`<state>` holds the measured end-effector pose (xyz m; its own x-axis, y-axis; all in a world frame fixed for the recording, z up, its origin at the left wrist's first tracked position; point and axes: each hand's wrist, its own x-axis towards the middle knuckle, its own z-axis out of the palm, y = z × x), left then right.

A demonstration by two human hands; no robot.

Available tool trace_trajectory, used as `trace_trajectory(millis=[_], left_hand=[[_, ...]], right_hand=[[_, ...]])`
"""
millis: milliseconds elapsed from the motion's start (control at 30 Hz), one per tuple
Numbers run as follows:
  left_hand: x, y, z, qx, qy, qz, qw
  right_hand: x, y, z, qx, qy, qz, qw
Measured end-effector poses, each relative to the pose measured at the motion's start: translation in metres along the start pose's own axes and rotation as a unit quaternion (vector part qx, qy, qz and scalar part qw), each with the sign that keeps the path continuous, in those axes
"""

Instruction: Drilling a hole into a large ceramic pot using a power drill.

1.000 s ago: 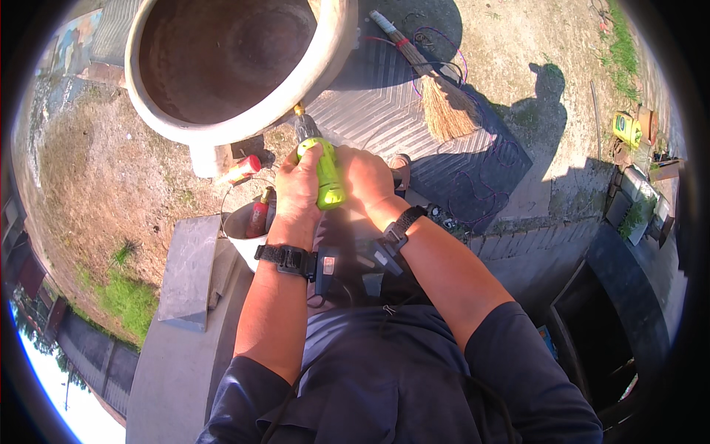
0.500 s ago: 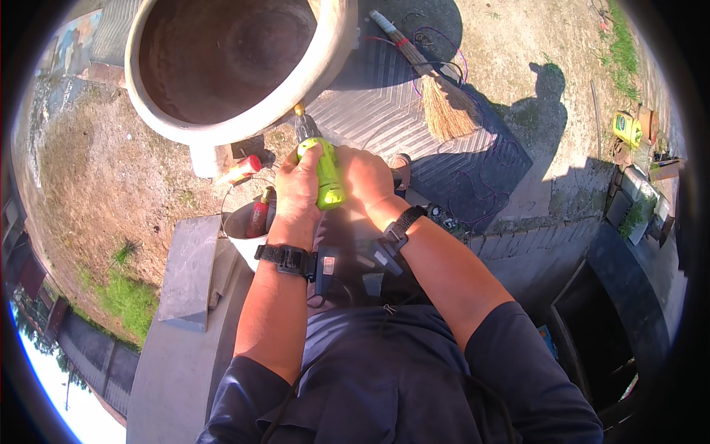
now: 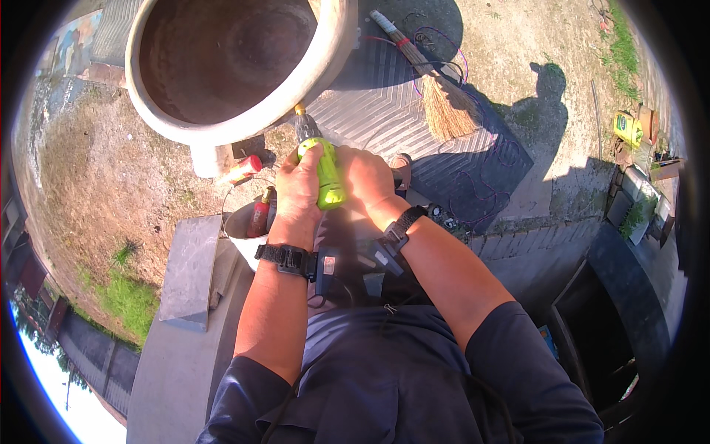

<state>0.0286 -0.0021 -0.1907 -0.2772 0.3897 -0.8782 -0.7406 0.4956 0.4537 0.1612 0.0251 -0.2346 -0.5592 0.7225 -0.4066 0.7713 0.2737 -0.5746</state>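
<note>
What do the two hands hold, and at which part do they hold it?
Both hands, left and right, grip the body of a green power drill; its tip is at the rim of a big pot.

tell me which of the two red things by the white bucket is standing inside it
The dark red bottle-like thing, upright inside the white bucket beside the left hand. The other red thing lies outside on the ground, under the big pot.

An outdoor yard: bare dirt ground [image 3: 111,170], grass patches [image 3: 126,296], a straw broom [image 3: 444,103], long shadows
</note>
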Motion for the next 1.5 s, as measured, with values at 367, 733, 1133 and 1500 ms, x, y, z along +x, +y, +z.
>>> trace_trajectory(millis=[367,733,1133,1500], left_hand=[[-0.004,0.004,0.004,-0.003,0.007,-0.007,1.0],[-0.002,0.001,0.003,-0.01,-0.002,0.002,1.0],[-0.003,0.002,0.004,-0.006,0.008,0.004,1.0],[-0.003,0.002,0.004,-0.008,0.001,-0.006,1.0]], right_hand=[[0.001,0.001,0.001,-0.01,-0.036,0.018,0.999],[0.0,0.002,0.002,-0.016,-0.006,-0.001,1.0],[0.0,0.004,0.006,-0.039,-0.018,-0.004,0.999],[0.0,0.013,0.019,-0.066,-0.026,0.007,0.997]])
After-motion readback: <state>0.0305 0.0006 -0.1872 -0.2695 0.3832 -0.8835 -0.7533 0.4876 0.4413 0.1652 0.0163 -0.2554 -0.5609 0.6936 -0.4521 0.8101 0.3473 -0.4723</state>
